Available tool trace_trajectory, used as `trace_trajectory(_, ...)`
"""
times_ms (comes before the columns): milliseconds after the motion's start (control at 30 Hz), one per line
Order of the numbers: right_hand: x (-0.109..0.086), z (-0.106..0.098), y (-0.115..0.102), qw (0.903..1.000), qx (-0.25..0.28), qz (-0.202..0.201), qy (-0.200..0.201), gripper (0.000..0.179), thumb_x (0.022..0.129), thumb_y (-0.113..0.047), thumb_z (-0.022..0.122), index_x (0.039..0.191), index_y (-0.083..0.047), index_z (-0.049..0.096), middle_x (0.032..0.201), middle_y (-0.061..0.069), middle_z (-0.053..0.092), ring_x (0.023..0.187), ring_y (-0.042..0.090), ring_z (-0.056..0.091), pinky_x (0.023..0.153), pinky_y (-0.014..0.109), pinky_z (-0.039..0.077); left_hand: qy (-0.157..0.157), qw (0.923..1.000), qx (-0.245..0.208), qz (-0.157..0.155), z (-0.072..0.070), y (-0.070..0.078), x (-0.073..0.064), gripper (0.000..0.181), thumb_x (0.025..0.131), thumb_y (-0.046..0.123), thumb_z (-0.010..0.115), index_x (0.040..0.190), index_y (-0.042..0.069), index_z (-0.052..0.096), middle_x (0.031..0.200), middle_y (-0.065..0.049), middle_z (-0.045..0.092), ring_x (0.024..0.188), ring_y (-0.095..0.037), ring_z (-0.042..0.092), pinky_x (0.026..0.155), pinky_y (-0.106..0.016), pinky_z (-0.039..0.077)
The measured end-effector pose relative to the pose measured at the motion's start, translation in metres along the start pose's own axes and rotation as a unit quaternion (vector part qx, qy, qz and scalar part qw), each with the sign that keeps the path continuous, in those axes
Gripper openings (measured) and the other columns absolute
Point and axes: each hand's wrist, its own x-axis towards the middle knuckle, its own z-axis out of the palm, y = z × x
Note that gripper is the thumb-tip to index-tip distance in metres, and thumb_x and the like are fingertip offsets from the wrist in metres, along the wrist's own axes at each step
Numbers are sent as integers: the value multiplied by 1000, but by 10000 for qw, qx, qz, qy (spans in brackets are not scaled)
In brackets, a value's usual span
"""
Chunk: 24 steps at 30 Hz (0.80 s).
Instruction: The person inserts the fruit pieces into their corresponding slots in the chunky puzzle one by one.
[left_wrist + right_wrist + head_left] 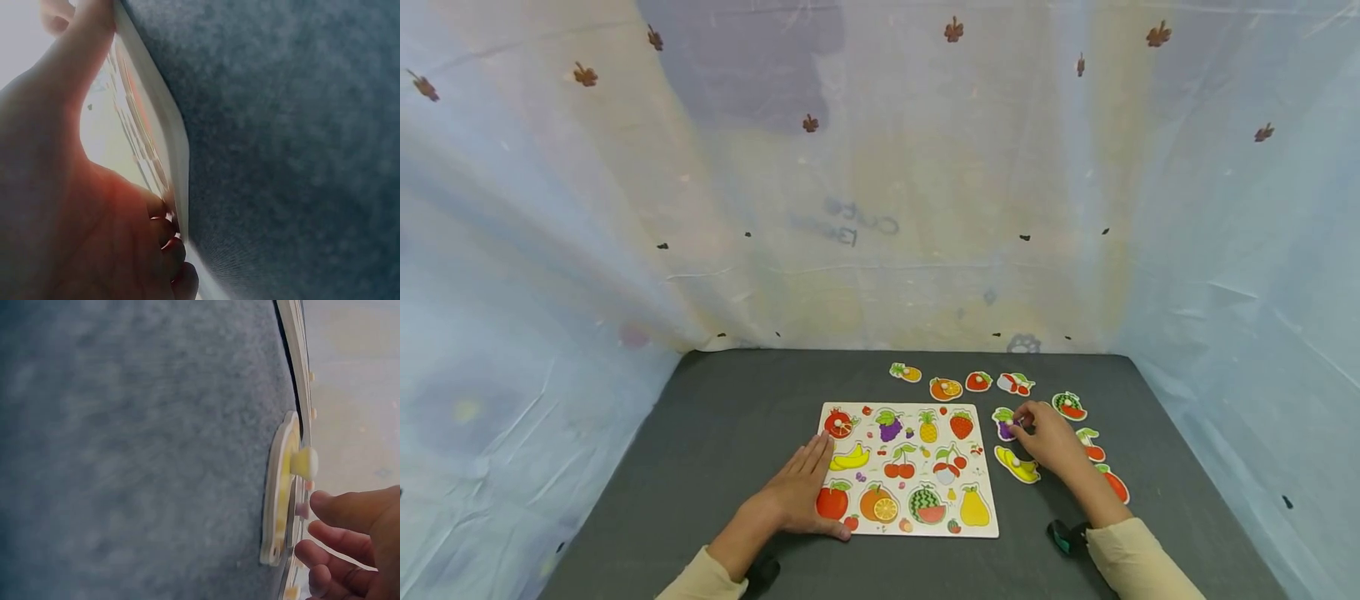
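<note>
Loosely parted right fingers [312, 553], perhaps touching grape piece [1002, 424]

Board [903, 492]: white, printed with multicoloured fruit; red pomegranate [839, 423] at ten o'clock, red strawberry [961, 426] at two, yellow pear [975, 507] at four. Grape piece [1002, 425], board's two o'clock: purple, green. Banana piece [1017, 465], three o'clock: yellow, white-bordered. Tabletop [700, 467]: dark grey.

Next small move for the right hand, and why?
I'd probably pinch the knob of the grape piece with the right hand: in the right wrist view its thumb and fingertips are parted just beside the knob, and the piece lies on the dark tabletop. The left hand rests on the left edge of the board.
</note>
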Motion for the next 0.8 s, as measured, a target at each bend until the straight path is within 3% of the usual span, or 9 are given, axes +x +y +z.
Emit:
trace_trajectory(133, 4, 1, 1, 9999, -26, 75, -86, 22, 96, -18, 82, 109, -3, 72, 96, 8, 63, 85, 23, 58, 81, 47, 55, 27, 10000, -24, 5, -1, 2, -1, 147, 69, 78, 87, 170, -3, 17, 179, -18, 12, 166, -34, 11, 134, -54, 15)
trace_trajectory(367, 9, 2, 0, 9997, -52, 147, -192, 19, 96, -16, 82, 106, -3, 72, 92, 8, 61, 83, 23, 56, 76, 43, 53, 62, 9997, -207, 95, -4, 2, -2, 150, 66, 81, 86, 169, -3, 16, 179, -20, 12, 165, -37, 9, 134, -56, 12)
trace_trajectory(600, 12, 4, 0, 9995, -130, 184, -237, 16, 95, -15, 82, 101, -4, 72, 90, 6, 59, 81, 21, 54, 73, 39, 49, 4, 10000, 31, 11, -2, 3, 1, 149, 67, 80, 86, 169, -3, 17, 179, -19, 13, 166, -37, 11, 134, -56, 14)
trace_trajectory(800, 17, 5, 1, 9995, -108, 102, -296, 13, 95, -13, 81, 96, -6, 71, 87, 5, 58, 77, 20, 53, 69, 37, 46, 67, 10000, -40, 26, 4, -2, 5, 151, 64, 82, 87, 169, -3, 19, 178, -19, 14, 165, -37, 11, 134, -56, 13)
